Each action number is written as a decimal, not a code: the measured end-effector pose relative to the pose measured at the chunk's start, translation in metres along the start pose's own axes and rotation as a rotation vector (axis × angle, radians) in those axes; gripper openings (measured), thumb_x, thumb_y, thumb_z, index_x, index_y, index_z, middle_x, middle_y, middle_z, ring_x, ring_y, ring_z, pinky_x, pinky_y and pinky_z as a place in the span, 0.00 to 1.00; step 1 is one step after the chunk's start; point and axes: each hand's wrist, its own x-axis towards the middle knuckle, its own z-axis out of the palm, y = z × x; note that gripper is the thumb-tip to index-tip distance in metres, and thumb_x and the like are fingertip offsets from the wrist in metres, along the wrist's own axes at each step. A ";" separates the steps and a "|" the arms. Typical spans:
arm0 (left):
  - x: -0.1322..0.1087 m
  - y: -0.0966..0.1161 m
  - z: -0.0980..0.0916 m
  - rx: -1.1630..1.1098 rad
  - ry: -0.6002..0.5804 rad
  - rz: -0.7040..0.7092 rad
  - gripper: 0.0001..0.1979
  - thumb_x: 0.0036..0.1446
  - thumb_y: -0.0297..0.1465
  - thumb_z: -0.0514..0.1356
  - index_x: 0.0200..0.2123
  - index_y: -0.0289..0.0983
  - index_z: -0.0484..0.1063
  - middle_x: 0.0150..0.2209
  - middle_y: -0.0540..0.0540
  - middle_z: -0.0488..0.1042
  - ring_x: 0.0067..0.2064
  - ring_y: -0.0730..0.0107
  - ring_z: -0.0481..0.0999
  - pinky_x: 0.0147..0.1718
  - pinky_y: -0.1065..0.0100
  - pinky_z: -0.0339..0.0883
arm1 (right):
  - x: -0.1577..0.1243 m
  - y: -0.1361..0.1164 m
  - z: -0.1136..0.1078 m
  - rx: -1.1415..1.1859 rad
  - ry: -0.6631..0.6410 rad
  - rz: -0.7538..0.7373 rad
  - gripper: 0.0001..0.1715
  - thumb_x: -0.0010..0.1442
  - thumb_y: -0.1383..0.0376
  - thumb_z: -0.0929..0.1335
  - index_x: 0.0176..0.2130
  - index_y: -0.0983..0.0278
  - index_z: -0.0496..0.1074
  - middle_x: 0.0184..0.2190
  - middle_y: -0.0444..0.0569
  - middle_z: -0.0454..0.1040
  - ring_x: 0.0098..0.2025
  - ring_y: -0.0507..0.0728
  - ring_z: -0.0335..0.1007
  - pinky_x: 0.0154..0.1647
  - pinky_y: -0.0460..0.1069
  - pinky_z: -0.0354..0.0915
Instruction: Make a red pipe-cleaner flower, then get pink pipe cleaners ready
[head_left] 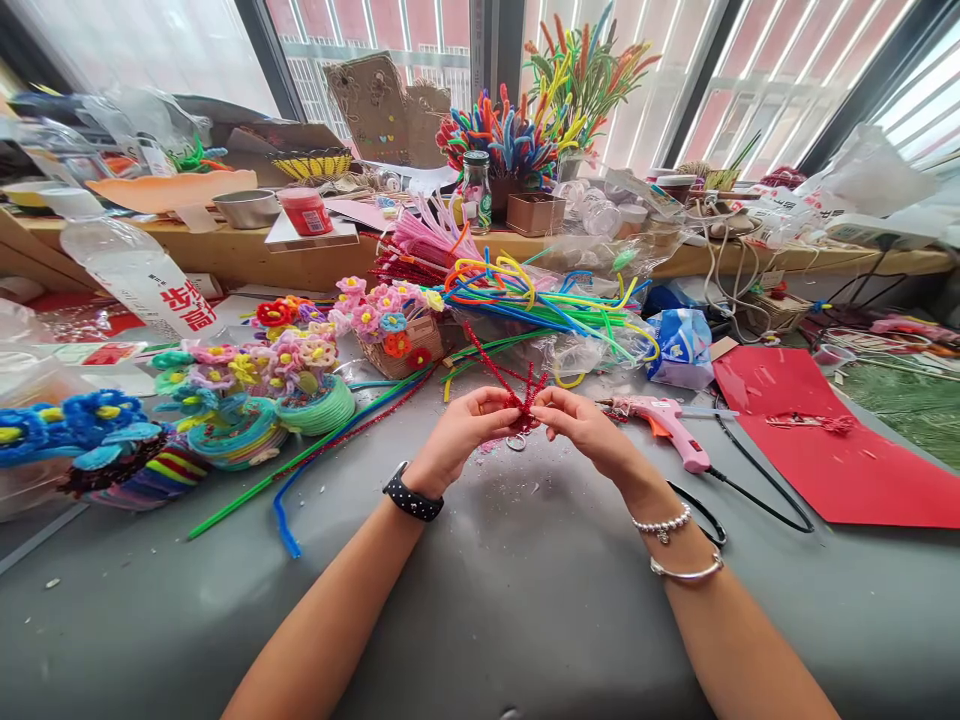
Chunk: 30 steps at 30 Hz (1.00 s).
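Several strands of red tinsel pipe cleaner [534,382] meet between my two hands, above the middle of the grey table. My left hand [472,425] is closed, thumb and fingers pinching the strands from the left. From the right, my right hand [585,428] pinches the same bundle, its fingertips close to those of the left. One long strand runs up and away to the back left. Just below the fingertips shows a small metal ring [516,441]; whether it is joined to the strands I cannot tell. My fingers partly hide the crossing point.
Right of my hands lies a pink glue gun [686,440] with a black cord, near red card [847,470]. Pipe cleaner flower pots [240,430] crowd the left. Behind lie loose coloured pipe cleaners [540,300], a flower basket [405,345] and a tissue pack [681,345].
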 end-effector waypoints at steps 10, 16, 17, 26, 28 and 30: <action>-0.003 0.004 0.001 0.053 0.020 -0.021 0.13 0.39 0.33 0.64 0.29 0.32 0.68 0.27 0.48 0.73 0.29 0.72 0.73 0.33 0.68 0.67 | 0.001 0.002 0.005 0.031 0.054 0.017 0.09 0.49 0.60 0.65 0.27 0.63 0.64 0.26 0.41 0.62 0.28 0.48 0.57 0.29 0.45 0.56; -0.001 0.004 0.000 -0.004 0.059 -0.011 0.13 0.39 0.32 0.64 0.29 0.33 0.69 0.28 0.50 0.72 0.29 0.76 0.72 0.31 0.73 0.65 | 0.001 0.005 0.005 0.161 0.108 0.045 0.11 0.47 0.58 0.67 0.28 0.63 0.70 0.34 0.44 0.67 0.31 0.48 0.59 0.30 0.45 0.56; -0.001 0.004 0.000 -0.019 0.063 -0.011 0.12 0.39 0.31 0.64 0.29 0.33 0.69 0.28 0.50 0.72 0.30 0.76 0.72 0.31 0.74 0.65 | 0.001 0.006 0.005 0.197 0.109 0.064 0.10 0.46 0.59 0.68 0.28 0.63 0.71 0.37 0.45 0.68 0.32 0.49 0.59 0.30 0.45 0.56; -0.003 0.004 0.005 -0.074 0.064 0.008 0.12 0.39 0.30 0.64 0.29 0.33 0.68 0.29 0.49 0.72 0.31 0.75 0.72 0.32 0.73 0.65 | 0.002 0.011 0.009 0.531 0.054 0.176 0.12 0.43 0.61 0.70 0.32 0.61 0.74 0.37 0.47 0.71 0.37 0.51 0.63 0.35 0.46 0.59; -0.002 0.003 0.004 -0.056 0.070 0.021 0.12 0.39 0.30 0.64 0.29 0.33 0.68 0.28 0.49 0.72 0.30 0.75 0.72 0.31 0.73 0.65 | 0.003 0.012 0.012 0.570 0.078 0.177 0.12 0.42 0.61 0.71 0.31 0.62 0.74 0.37 0.47 0.71 0.37 0.51 0.63 0.35 0.46 0.59; -0.002 0.003 0.005 -0.045 0.070 0.038 0.12 0.39 0.30 0.64 0.28 0.33 0.67 0.27 0.50 0.72 0.29 0.76 0.72 0.30 0.74 0.64 | 0.004 0.014 0.015 0.602 0.100 0.180 0.12 0.41 0.61 0.71 0.30 0.62 0.74 0.36 0.47 0.71 0.36 0.51 0.64 0.35 0.46 0.59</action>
